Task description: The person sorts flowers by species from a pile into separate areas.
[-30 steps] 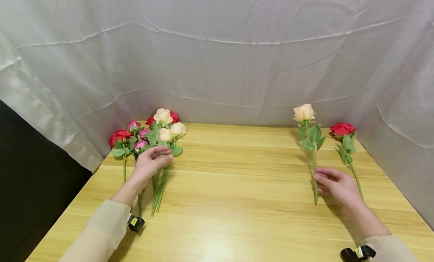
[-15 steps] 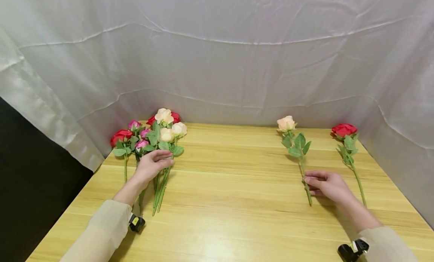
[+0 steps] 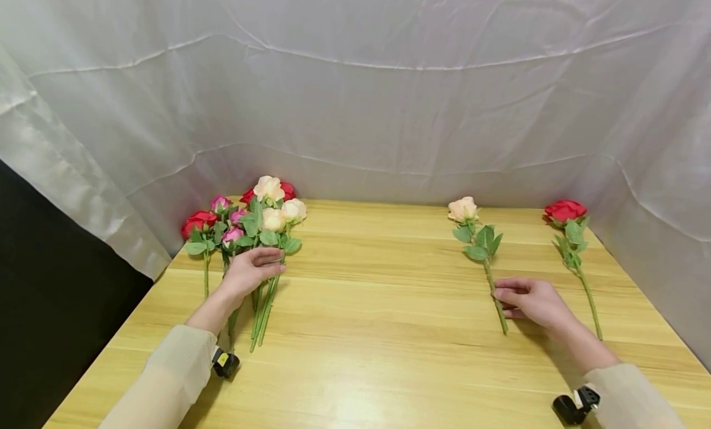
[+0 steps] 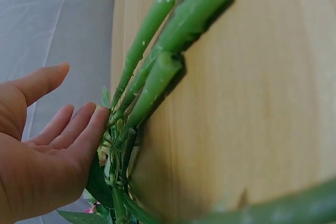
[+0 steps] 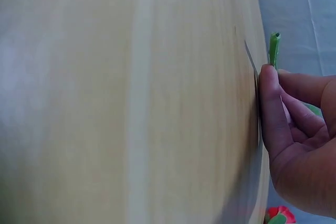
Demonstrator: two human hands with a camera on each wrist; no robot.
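My right hand (image 3: 530, 302) pinches the lower stem of a peach rose (image 3: 463, 209), its bloom pointing to the back of the table. In the right wrist view the stem's cut end (image 5: 274, 45) pokes out past the thumb and fingertips. A red rose (image 3: 565, 212) lies to the right of this hand. My left hand (image 3: 252, 271) is held over the stems of a flower pile, fingers fairly straight and thumb apart. The left wrist view shows its fingertips right at several green stems (image 4: 157, 40), with nothing gripped.
On the left, the pile has cream roses (image 3: 272, 220), a red rose (image 3: 199, 224) and small pink roses (image 3: 232, 236). A wooden table (image 3: 378, 305) carries everything. Grey curtain fabric (image 3: 355, 120) hangs along its back and right side.
My right hand has moved left with the peach rose, whose bloom has come down and swung left, away from the red rose. The left hand has barely moved.
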